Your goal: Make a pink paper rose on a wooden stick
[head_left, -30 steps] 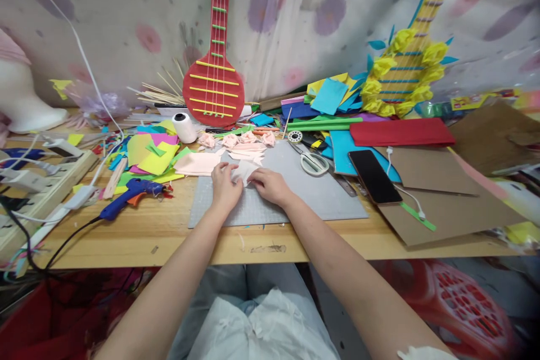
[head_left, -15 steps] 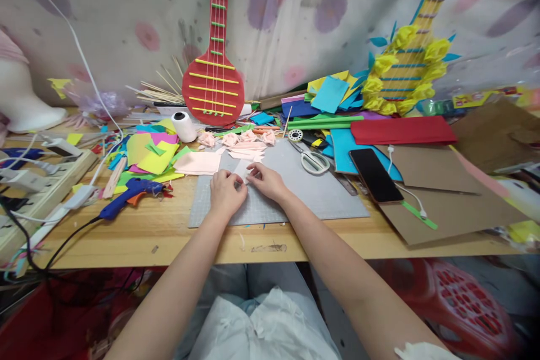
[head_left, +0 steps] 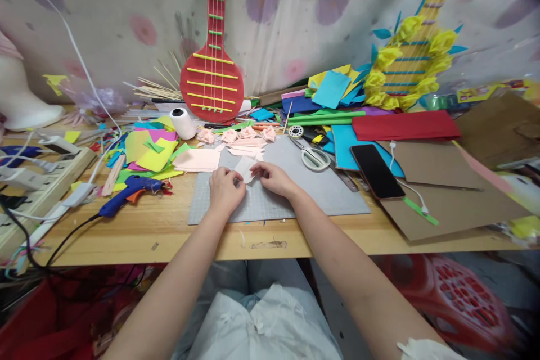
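A pale paper piece [head_left: 245, 167] is held at the far middle of the grey mat [head_left: 320, 194], pinched at its left edge by the left hand [head_left: 225, 191] and at its right edge by the right hand [head_left: 274, 178]. It is judged light, limp and easily creased, so it is best gripped at the edges.

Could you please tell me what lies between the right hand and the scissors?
In the head view, only bare grey cutting mat lies between the right hand, which pinches a pale paper piece with the left hand, and the scissors.
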The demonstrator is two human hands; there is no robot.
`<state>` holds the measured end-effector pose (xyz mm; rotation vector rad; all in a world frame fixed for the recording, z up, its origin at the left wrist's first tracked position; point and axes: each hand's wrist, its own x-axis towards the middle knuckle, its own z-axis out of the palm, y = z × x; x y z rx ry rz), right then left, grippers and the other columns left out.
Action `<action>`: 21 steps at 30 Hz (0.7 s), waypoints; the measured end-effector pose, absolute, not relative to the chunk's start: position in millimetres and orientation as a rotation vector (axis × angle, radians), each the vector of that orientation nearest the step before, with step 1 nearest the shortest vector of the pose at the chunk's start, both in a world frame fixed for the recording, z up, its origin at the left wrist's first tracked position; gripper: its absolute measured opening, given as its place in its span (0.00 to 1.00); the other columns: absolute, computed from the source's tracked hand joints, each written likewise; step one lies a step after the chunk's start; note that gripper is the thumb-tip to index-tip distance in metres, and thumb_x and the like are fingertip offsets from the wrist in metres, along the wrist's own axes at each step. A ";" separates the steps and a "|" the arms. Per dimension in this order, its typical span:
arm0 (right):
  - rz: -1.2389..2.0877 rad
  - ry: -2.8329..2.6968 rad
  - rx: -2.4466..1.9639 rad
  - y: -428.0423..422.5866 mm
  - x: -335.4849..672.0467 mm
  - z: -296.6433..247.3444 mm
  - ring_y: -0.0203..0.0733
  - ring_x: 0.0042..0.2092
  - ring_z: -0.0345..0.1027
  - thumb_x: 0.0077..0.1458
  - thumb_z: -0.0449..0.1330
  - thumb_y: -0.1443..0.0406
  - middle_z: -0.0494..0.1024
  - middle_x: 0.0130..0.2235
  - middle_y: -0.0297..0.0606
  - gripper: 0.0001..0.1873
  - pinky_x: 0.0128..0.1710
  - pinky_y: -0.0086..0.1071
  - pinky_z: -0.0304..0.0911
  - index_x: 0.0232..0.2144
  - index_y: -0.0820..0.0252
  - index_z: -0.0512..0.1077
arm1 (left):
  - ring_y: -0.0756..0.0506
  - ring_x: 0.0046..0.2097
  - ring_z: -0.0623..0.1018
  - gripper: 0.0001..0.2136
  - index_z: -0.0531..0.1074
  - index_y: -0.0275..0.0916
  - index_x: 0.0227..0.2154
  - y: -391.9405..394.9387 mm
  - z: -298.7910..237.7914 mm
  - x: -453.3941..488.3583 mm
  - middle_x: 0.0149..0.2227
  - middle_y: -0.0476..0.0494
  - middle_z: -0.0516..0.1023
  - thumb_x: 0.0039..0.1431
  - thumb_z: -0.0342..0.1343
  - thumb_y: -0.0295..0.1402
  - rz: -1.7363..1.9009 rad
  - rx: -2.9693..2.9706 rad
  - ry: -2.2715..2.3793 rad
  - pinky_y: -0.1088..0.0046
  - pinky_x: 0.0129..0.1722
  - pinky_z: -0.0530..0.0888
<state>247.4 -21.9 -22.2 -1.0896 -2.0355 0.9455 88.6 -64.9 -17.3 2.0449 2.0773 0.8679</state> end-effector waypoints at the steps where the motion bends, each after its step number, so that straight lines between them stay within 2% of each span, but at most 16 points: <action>1: 0.901 -2.043 -1.093 -23.4 247.9 -20.4 0.32 0.36 0.65 0.37 0.48 0.79 0.75 0.35 0.33 0.24 0.37 0.27 0.57 0.38 0.61 0.69 | 0.41 0.43 0.66 0.06 0.73 0.41 0.26 -64.7 -17.4 88.6 0.34 0.42 0.66 0.45 0.53 0.30 0.872 2.053 2.069 0.64 0.44 0.63; 4: 0.812 -2.076 -1.104 -26.7 246.9 -15.8 0.35 0.40 0.64 0.41 0.52 0.76 0.75 0.34 0.33 0.18 0.40 0.29 0.57 0.36 0.60 0.70 | 0.42 0.43 0.67 0.06 0.73 0.41 0.25 -64.7 -17.4 88.5 0.34 0.42 0.66 0.45 0.52 0.29 0.890 2.107 2.014 0.65 0.44 0.63; 8: 0.782 -2.082 -1.157 -26.3 243.3 -15.1 0.36 0.39 0.63 0.44 0.57 0.71 0.75 0.32 0.33 0.12 0.40 0.30 0.57 0.34 0.59 0.71 | 0.42 0.41 0.67 0.07 0.73 0.41 0.26 -64.9 -17.8 88.4 0.33 0.42 0.67 0.46 0.51 0.28 0.893 2.129 2.011 0.64 0.44 0.63; 13: 0.800 -2.022 -1.313 -18.8 235.0 -22.3 0.34 0.34 0.64 0.47 0.56 0.68 0.75 0.31 0.30 0.13 0.37 0.30 0.57 0.38 0.56 0.68 | 0.42 0.42 0.67 0.07 0.73 0.41 0.27 -65.4 -17.4 89.0 0.34 0.42 0.67 0.46 0.50 0.28 0.865 2.116 2.046 0.64 0.43 0.63; 21: 0.596 -1.998 -1.479 -19.0 222.6 -22.0 0.37 0.36 0.64 0.47 0.56 0.67 0.74 0.33 0.29 0.16 0.34 0.30 0.55 0.41 0.52 0.65 | 0.41 0.42 0.66 0.05 0.72 0.40 0.24 -67.0 -14.8 91.4 0.33 0.42 0.67 0.47 0.51 0.32 0.892 2.114 2.073 0.63 0.43 0.61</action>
